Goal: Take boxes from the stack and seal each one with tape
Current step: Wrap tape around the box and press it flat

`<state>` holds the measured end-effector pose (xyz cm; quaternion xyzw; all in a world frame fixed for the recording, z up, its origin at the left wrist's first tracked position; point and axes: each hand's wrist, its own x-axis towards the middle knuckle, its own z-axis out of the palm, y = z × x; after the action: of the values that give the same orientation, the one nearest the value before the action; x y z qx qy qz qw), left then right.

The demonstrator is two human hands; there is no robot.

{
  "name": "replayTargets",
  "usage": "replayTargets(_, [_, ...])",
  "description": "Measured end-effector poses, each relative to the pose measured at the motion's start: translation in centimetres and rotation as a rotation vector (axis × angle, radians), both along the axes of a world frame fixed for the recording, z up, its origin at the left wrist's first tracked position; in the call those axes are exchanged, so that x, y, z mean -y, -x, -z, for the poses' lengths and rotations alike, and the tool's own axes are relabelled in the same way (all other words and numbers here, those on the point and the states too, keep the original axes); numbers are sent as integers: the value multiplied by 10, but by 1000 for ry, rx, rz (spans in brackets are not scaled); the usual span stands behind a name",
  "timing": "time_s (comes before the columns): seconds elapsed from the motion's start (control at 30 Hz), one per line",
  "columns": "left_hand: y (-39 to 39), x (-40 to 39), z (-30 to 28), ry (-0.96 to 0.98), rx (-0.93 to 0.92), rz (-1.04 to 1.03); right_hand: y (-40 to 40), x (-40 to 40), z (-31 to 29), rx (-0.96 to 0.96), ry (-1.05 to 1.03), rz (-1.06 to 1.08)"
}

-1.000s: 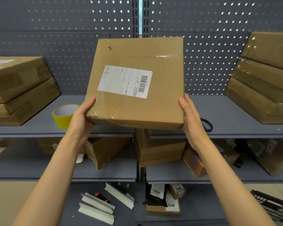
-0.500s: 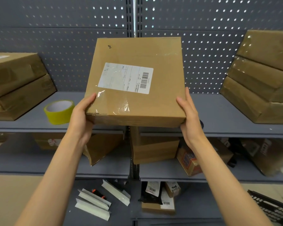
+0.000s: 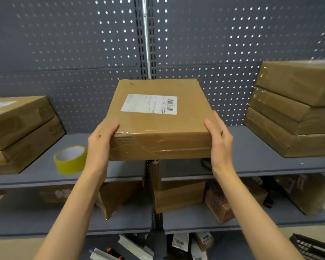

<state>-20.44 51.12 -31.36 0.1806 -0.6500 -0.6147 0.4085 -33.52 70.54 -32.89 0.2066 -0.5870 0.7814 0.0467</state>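
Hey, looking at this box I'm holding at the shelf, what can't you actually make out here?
Head view:
- Label text on the box: too small.
- Box underside: faces away.
- Dark object on the shelf: behind right hand.
- Right stack: cut off by the edge.
- Left hand fingers: under the box.

Both forearms are bare from the lower edge of the view up to the wrists, with no sleeve cuff showing on either. The left hand (image 3: 99, 145) and the right hand (image 3: 219, 141) are bare too: no gloves, rings, watch or wristband show. The fingernails that show on the right hand's fingertips (image 3: 207, 121) are short and unpainted.
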Motion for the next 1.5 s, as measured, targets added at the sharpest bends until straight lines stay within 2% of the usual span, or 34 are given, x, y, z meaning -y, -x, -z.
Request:
replayTargets(0.2, [23, 3, -40, 15, -46, 16, 10, -2, -42, 22, 42, 90])
replayTargets(0.47, [34, -21, -68, -3, -57, 77, 16, -32, -70, -26, 63, 174])
replayTargets(1.13, [130, -191, -120, 6, -183, -13, 139, -182, -131, -149, -1, 113])
replayTargets(1.5, [167, -218, -146, 34, -196, 13, 168, -211, -154, -156, 41, 175])
